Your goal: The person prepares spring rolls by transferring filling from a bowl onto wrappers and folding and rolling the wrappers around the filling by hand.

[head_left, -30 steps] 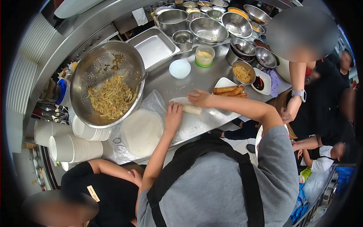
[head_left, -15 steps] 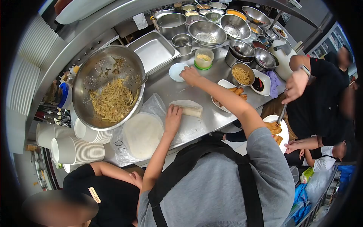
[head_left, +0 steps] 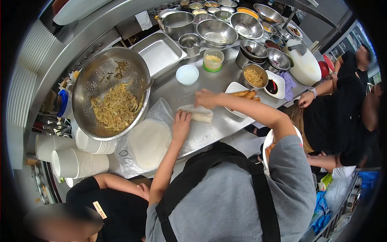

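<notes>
A partly rolled spring roll (head_left: 201,116) lies on the steel counter, with a flap of its thin wrapper (head_left: 189,108) still flat on the far side. My left hand (head_left: 182,125) has its fingers curled over the roll's left end, pressing it to the counter. Just above the flap is my right hand (head_left: 206,99), its fingertips pointing down and smeared by motion. Beyond it stands a small white bowl (head_left: 187,75) of pale liquid. A stack of round wrappers (head_left: 150,144) rests on plastic left of my left hand.
A large perforated steel bowl (head_left: 115,105) of shredded filling stands at left, near stacked white tubs (head_left: 82,162). Under my right forearm is a plate of fried rolls (head_left: 236,89). Co-workers stand close on both sides; the right one holds a plate (head_left: 266,144).
My right hand has left the white bowl and come nearer, over the wrapper flap. My left hand stays on the roll. The co-worker's plate at right has shifted toward my right arm.
</notes>
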The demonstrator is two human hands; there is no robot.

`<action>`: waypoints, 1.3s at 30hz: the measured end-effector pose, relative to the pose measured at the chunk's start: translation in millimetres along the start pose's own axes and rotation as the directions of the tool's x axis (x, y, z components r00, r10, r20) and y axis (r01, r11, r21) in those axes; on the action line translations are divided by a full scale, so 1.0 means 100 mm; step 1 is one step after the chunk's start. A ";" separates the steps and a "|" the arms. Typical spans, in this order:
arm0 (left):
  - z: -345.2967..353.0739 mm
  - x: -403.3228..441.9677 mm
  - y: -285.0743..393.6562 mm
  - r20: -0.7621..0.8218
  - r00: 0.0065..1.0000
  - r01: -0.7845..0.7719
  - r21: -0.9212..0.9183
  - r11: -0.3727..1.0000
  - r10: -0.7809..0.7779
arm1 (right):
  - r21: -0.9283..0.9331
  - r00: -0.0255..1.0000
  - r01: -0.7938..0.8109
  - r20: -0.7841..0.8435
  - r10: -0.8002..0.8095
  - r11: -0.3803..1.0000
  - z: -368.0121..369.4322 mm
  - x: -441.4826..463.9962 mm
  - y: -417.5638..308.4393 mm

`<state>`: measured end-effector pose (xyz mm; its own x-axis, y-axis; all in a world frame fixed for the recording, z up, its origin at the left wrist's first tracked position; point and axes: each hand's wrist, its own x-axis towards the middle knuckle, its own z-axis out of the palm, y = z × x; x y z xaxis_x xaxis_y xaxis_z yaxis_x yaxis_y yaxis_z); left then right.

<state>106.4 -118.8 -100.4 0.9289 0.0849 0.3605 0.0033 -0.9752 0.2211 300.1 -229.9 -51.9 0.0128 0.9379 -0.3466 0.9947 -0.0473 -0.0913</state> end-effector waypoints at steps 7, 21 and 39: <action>-0.03 0.02 -0.03 -0.015 0.999 -0.030 -0.020 0.999 0.029 | -0.323 0.990 0.087 0.136 -0.045 0.942 0.45 -0.55 -0.06; -0.09 0.10 -0.20 0.026 0.992 -0.118 -0.130 0.984 0.122 | -0.015 0.969 -0.124 0.212 0.124 0.992 -0.05 -0.31 -0.40; -0.16 0.37 -0.60 0.220 0.953 -0.097 -0.423 0.901 0.207 | 0.369 0.506 -0.365 -0.692 0.515 0.855 0.80 -0.54 -1.01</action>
<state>134.7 -53.9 -85.6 0.9678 -0.1654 0.1899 -0.2442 -0.8004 0.5474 190.8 -303.2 -99.2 0.5889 0.6880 0.4240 0.8081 -0.5094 -0.2958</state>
